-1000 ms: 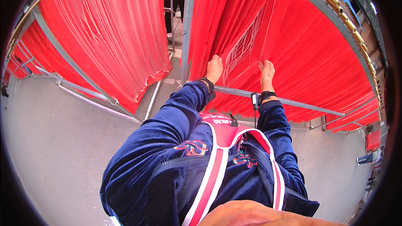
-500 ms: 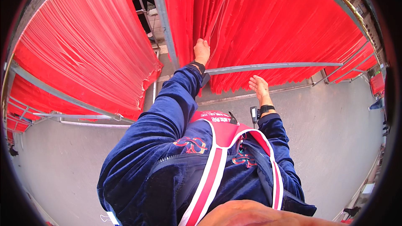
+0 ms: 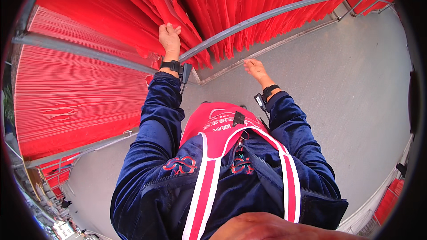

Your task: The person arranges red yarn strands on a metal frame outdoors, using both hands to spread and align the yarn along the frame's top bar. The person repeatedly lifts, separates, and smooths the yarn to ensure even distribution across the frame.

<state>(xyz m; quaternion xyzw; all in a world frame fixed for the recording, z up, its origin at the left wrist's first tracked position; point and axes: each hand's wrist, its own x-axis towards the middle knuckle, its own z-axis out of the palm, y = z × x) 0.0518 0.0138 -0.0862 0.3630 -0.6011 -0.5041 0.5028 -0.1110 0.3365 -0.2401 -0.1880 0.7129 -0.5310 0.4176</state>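
Observation:
My left hand (image 3: 169,40) is raised and closed on a fold of hanging red strands (image 3: 175,13) that drape over a grey metal rail (image 3: 267,15). My right hand (image 3: 254,69) hangs lower, away from the strands, with loosely curled fingers holding nothing. Both wrists carry black bands with a small device. Dark blue velvet sleeves and a red vest fill the lower part of the view.
More red strands (image 3: 75,98) hang on a second rack at the left, over a grey rail (image 3: 84,51). Grey concrete floor (image 3: 356,89) spreads to the right. Further red racks (image 3: 387,204) stand at the lower right and lower left edges.
The view has swung right. My left hand stays gripped on the red strands. My right hand has dropped off the rack and now hangs free lower down.

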